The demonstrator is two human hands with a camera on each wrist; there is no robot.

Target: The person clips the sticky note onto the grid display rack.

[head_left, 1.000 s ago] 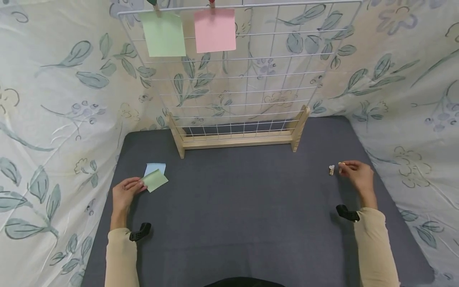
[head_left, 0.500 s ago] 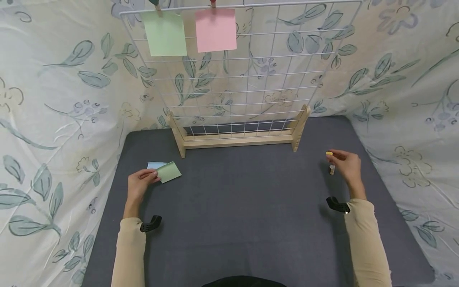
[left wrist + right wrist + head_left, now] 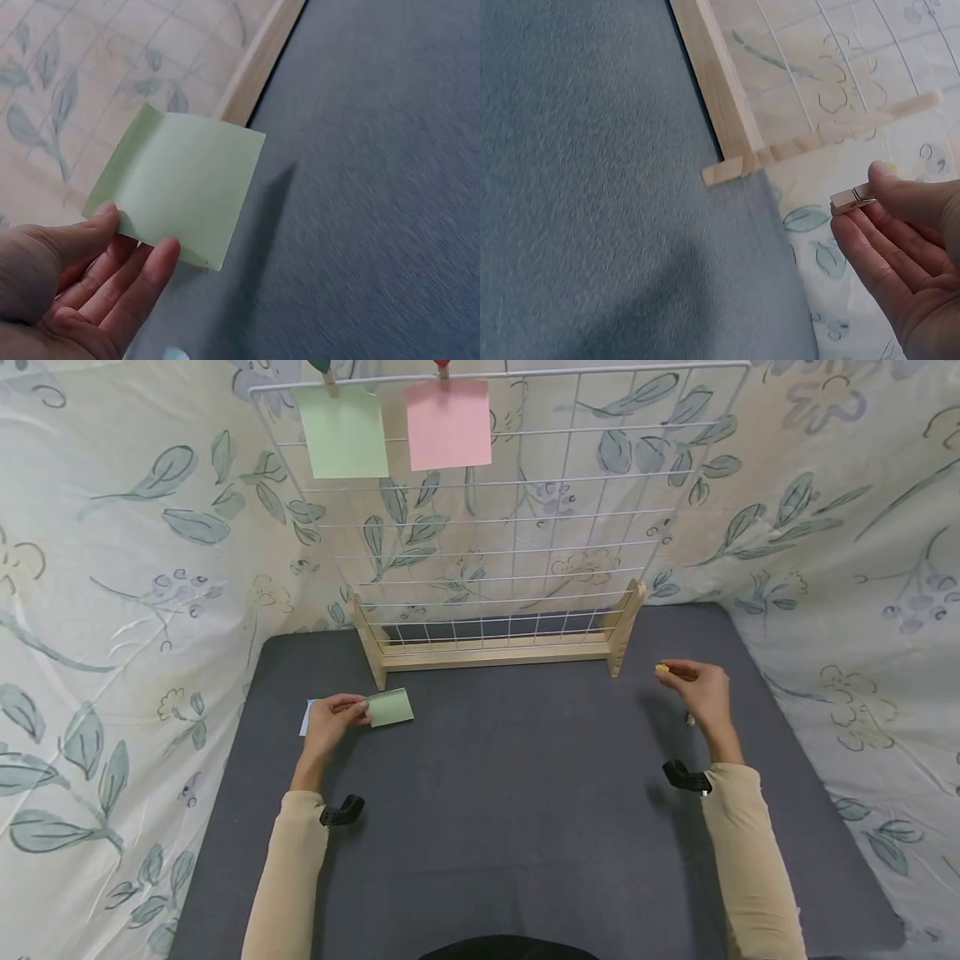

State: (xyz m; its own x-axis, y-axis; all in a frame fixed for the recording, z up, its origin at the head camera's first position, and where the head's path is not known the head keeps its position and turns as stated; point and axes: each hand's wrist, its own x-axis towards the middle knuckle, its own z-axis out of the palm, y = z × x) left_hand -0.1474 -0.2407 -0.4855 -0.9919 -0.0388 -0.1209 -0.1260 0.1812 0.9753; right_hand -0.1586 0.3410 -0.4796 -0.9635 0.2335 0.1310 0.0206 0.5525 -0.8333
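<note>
My left hand (image 3: 332, 724) pinches a green sticky note (image 3: 187, 184) along one edge, thumb on top and fingers beneath, above the grey table. Behind that hand a blue sticky note (image 3: 304, 718) lies on the table, mostly covered in the head view. On the other side my right hand (image 3: 701, 689) holds a small wooden clothespin (image 3: 849, 199) between thumb and fingers; a bit of yellow (image 3: 662, 669) shows on it. Another small clothespin (image 3: 690, 719) lies on the table, largely hidden behind the right hand.
A white wire grid (image 3: 592, 513) in a wooden stand (image 3: 495, 656) rises at the table's back. From its top bar hang a green note (image 3: 345, 435) and a pink note (image 3: 448, 427), each clipped by a clothespin. Floral cloth (image 3: 150, 610) surrounds the grey table (image 3: 510, 777).
The left hand has lifted the green note off the blue one and carried it right and slightly back. The right hand has raised the clothespin and moved left toward the stand.
</note>
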